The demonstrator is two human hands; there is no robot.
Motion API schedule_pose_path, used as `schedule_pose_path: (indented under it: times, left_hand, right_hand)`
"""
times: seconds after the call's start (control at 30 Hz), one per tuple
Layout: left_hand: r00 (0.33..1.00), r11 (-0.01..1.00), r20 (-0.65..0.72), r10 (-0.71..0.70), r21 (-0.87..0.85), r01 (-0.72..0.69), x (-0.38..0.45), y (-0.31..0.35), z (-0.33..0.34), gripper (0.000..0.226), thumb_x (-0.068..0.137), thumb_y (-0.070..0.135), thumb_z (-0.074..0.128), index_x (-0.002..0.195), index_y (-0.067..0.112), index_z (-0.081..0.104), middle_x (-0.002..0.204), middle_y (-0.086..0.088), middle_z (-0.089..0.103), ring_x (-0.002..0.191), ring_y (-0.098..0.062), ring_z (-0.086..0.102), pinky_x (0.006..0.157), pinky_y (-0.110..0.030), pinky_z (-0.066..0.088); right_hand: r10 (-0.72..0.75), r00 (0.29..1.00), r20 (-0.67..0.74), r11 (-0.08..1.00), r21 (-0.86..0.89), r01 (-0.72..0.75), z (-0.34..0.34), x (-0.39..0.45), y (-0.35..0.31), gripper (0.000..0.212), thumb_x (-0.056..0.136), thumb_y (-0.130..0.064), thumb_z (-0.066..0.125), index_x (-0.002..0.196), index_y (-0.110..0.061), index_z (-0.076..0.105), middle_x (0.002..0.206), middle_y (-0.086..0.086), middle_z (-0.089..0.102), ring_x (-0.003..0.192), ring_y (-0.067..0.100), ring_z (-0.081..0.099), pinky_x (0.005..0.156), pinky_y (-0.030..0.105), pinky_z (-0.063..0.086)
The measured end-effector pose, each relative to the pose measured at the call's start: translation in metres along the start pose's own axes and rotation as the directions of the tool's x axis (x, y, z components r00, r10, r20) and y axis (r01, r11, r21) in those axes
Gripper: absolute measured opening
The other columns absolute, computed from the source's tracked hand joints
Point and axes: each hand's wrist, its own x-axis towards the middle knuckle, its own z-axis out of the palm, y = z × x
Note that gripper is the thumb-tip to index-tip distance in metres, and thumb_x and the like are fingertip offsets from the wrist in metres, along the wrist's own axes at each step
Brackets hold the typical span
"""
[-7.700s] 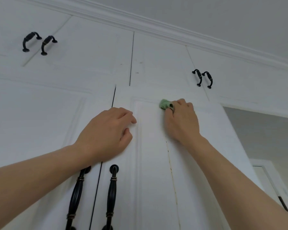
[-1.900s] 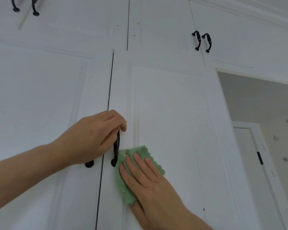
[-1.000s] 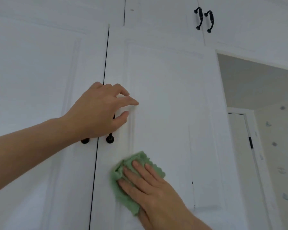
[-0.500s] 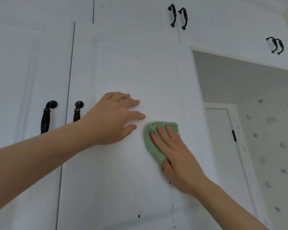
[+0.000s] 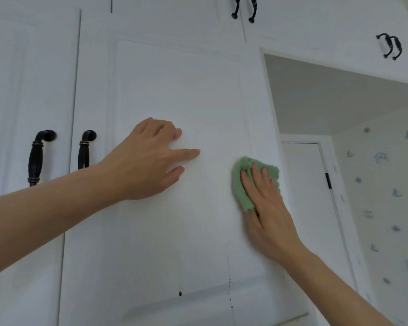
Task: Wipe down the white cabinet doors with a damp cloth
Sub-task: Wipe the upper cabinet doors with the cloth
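A tall white cabinet door (image 5: 174, 85) fills the middle of the view. My right hand (image 5: 266, 205) presses a green cloth (image 5: 239, 184) flat against the door near its right edge, fingers straight on top of the cloth. My left hand (image 5: 149, 161) rests on the door's panel to the left of the cloth, fingers spread and lightly bent, holding nothing. A small brown spot (image 5: 180, 293) and a thin dark streak (image 5: 229, 290) mark the door's lower part.
Two black handles (image 5: 35, 158) (image 5: 85, 149) flank the gap between this door and the left door (image 5: 21, 90). Upper cabinets carry black handle pairs (image 5: 244, 9) (image 5: 390, 45). To the right is an open doorway (image 5: 339, 109) with a patterned wall (image 5: 382, 196) and a white room door (image 5: 304, 184).
My right hand has slid the cloth rightward across the panel toward the door's right edge. My left hand stays on the panel. The view has shifted slightly.
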Motion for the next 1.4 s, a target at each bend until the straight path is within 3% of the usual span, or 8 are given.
schedule_pose_path:
  times: [0.2,0.4,0.6,0.9,1.07,1.2,1.3,1.4]
  left_hand:
    - [0.998,0.996,-0.056,-0.036,-0.084,0.031,0.007,0.017,0.006,0.05,0.098,0.048,0.038,0.138,0.03,0.062,0.144,-0.018,0.051,0.138,-0.04,0.043,0.115,-0.058,0.033]
    - [1.0,0.996,-0.011,0.006,-0.084,-0.007,0.034,0.042,0.015,0.051,0.097,0.049,0.035,0.136,0.034,0.062,0.145,-0.012,0.054,0.137,-0.037,0.047,0.116,-0.056,0.034]
    - [0.998,0.993,-0.061,-0.01,-0.116,0.003,0.039,0.054,0.025,0.047,0.095,0.045,0.04,0.13,0.031,0.067,0.142,-0.014,0.056,0.134,-0.038,0.048,0.117,-0.057,0.03]
    - [0.996,0.994,-0.09,0.0,-0.104,-0.009,0.038,0.055,0.028,0.048,0.096,0.044,0.039,0.133,0.028,0.065,0.141,-0.016,0.056,0.136,-0.04,0.047,0.117,-0.059,0.029]
    - [0.997,0.995,-0.07,0.019,-0.101,-0.026,0.037,0.053,0.028,0.053,0.094,0.054,0.041,0.137,0.029,0.062,0.144,-0.015,0.054,0.139,-0.04,0.044,0.118,-0.06,0.028]
    - [0.993,0.993,-0.116,0.0,-0.117,-0.013,0.037,0.055,0.029,0.053,0.093,0.053,0.044,0.136,0.028,0.063,0.144,-0.015,0.054,0.139,-0.04,0.044,0.118,-0.061,0.027]
    - [0.993,0.992,-0.115,0.01,-0.122,-0.024,0.037,0.054,0.029,0.054,0.094,0.054,0.043,0.138,0.027,0.062,0.146,-0.016,0.053,0.14,-0.04,0.042,0.118,-0.061,0.026]
    - [0.996,0.995,-0.091,0.018,-0.097,-0.027,0.036,0.054,0.026,0.057,0.095,0.055,0.039,0.142,0.028,0.057,0.15,-0.017,0.049,0.143,-0.039,0.039,0.12,-0.059,0.024]
  right_hand:
    - [-0.474,0.856,0.207,0.855,-0.123,0.504,0.017,-0.072,-0.015,0.069,0.089,-0.018,0.053,0.154,-0.022,0.029,0.164,0.004,0.021,0.151,0.03,0.017,0.122,0.046,0.017]
    - [0.04,0.999,0.01,0.999,-0.025,-0.04,-0.016,-0.003,0.029,0.064,0.094,-0.025,0.029,0.156,-0.026,0.012,0.165,-0.009,0.002,0.153,0.014,-0.006,0.123,0.043,0.004]
    - [-0.305,0.937,0.169,0.936,-0.127,0.328,-0.009,-0.068,0.02,0.064,0.097,-0.024,0.041,0.157,-0.018,0.02,0.166,0.002,0.011,0.153,0.029,0.008,0.123,0.044,0.014]
    - [0.03,0.999,-0.027,1.0,-0.008,-0.03,-0.022,0.042,0.045,0.06,0.094,-0.032,0.021,0.154,-0.03,0.017,0.164,-0.01,0.004,0.153,0.016,-0.005,0.124,0.044,0.015]
    - [-0.139,0.99,0.018,0.99,-0.012,0.139,-0.012,-0.071,0.049,0.058,0.095,-0.015,0.037,0.153,-0.017,0.032,0.165,-0.002,0.017,0.153,0.027,0.01,0.123,0.044,0.017]
    - [-0.086,0.996,-0.016,0.995,0.045,0.087,-0.034,-0.035,0.06,0.062,0.089,-0.013,0.046,0.15,-0.027,0.037,0.162,-0.015,0.018,0.152,0.012,0.014,0.118,0.02,0.023]
    - [0.098,0.991,-0.092,0.992,0.085,-0.09,-0.043,0.013,0.054,0.054,0.085,-0.005,0.058,0.136,-0.025,0.058,0.153,-0.012,0.041,0.144,0.01,0.032,0.11,0.021,0.029]
    - [0.067,0.982,-0.178,0.997,0.053,-0.059,-0.041,-0.008,0.05,0.029,0.078,-0.016,0.061,0.105,-0.022,0.072,0.125,-0.01,0.059,0.119,0.013,0.049,0.096,0.027,0.042]
